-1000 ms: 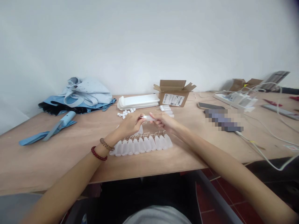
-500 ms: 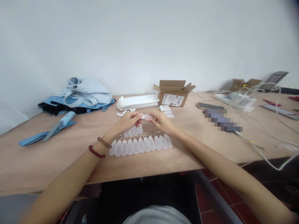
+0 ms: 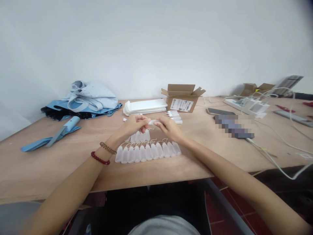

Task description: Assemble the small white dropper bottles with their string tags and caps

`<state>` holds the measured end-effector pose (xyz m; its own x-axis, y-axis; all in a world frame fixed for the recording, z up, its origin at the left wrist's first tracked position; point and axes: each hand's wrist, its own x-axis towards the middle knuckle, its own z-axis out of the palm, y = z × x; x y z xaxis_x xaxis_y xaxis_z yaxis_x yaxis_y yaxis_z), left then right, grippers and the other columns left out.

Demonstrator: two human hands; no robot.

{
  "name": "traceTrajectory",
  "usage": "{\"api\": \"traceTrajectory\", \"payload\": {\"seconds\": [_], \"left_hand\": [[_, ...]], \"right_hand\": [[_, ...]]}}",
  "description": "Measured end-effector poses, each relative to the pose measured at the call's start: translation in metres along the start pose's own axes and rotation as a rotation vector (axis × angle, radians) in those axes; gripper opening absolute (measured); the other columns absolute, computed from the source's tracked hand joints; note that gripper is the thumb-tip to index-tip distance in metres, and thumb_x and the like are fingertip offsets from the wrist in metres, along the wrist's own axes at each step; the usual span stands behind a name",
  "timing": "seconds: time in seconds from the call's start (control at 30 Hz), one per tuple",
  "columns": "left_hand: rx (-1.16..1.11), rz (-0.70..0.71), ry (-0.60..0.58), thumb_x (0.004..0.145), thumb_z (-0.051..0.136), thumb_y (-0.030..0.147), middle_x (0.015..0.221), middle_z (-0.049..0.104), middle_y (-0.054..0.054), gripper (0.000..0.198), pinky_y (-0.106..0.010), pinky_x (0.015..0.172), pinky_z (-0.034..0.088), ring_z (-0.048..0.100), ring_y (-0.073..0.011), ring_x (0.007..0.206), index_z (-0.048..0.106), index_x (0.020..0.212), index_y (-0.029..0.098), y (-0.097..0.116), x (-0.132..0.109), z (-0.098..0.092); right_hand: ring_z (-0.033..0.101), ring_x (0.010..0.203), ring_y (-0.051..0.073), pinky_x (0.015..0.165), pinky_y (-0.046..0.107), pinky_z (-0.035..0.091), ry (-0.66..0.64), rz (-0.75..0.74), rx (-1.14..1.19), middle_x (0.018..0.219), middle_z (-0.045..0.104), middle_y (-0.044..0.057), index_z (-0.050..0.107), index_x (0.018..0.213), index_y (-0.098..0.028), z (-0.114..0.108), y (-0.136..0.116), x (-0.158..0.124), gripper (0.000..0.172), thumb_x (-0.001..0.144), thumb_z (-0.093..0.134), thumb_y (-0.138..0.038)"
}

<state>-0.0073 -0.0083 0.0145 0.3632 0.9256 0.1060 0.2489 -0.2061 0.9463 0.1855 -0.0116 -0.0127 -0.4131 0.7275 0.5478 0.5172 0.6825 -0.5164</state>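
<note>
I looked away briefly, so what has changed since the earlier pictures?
The left grip has shifted slightly left and up in view, now hiding most of the small white pieces and showing more of the middle row of translucent pieces. It and the right grip still hold one translucent piece, nothing let go. The long front row and cardboard box stayed put.

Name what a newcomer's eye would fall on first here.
Likely the row of whitish tubes near the front of the table. Beyond it, the left hand and right hand hold a small whitish piece between them. Then the light-blue cloth heap at left and the open cardboard box at the back.
</note>
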Motion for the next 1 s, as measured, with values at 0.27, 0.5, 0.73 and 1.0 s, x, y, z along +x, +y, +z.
{"api": "traceTrajectory", "payload": {"seconds": [0.27, 0.5, 0.73, 1.0], "left_hand": [[-0.019, 0.022, -0.092, 0.079, 0.060, 0.046, 0.057, 0.056, -0.002, 0.038, -0.022, 0.049, 0.042, 0.050, -0.0082, 0.047, 0.061, 0.064, 0.011, -0.011, 0.004, 0.004], [0.203, 0.107, -0.056, 0.083, 0.055, 0.041, 0.054, 0.058, -0.003, 0.039, -0.022, 0.054, 0.042, 0.055, -0.0106, 0.052, 0.058, 0.057, 0.013, -0.008, 0.002, 0.009], [0.233, -0.022, 0.156, 0.081, 0.053, 0.048, 0.066, 0.065, -0.007, 0.038, -0.025, 0.054, 0.046, 0.059, -0.0146, 0.055, 0.066, 0.078, 0.012, -0.026, 0.017, -0.028], [0.983, 0.091, 0.410, 0.074, 0.043, 0.016, 0.106, 0.069, -0.012, 0.038, -0.034, 0.088, 0.043, 0.062, -0.0276, 0.096, 0.070, 0.101, 0.011, -0.074, 0.031, -0.091]], "right_hand": [[0.047, 0.063, 0.015, 0.062, 0.026, 0.032, -0.030, 0.002, 0.033, 0.066, 0.054, 0.001, 0.056, 0.077, -0.018, -0.002, 0.003, 0.002, 0.031, 0.093, 0.040, -0.039], [0.029, 0.046, 0.008, 0.048, 0.024, 0.024, -0.186, 0.312, 0.452, 0.050, 0.031, -0.006, 0.037, 0.058, -0.020, -0.007, 0.006, 0.005, 0.044, 0.085, 0.047, -0.053], [0.034, 0.049, 0.009, 0.053, 0.025, 0.026, -0.126, 0.320, 0.192, 0.052, 0.040, -0.003, 0.042, 0.057, -0.018, -0.023, 0.022, 0.011, 0.041, 0.087, 0.045, -0.045], [0.053, 0.065, 0.015, 0.059, 0.024, 0.033, -0.249, 0.306, -0.257, 0.068, 0.061, 0.003, 0.062, 0.071, -0.013, -0.054, 0.058, 0.013, 0.019, 0.080, 0.052, -0.026]]}}
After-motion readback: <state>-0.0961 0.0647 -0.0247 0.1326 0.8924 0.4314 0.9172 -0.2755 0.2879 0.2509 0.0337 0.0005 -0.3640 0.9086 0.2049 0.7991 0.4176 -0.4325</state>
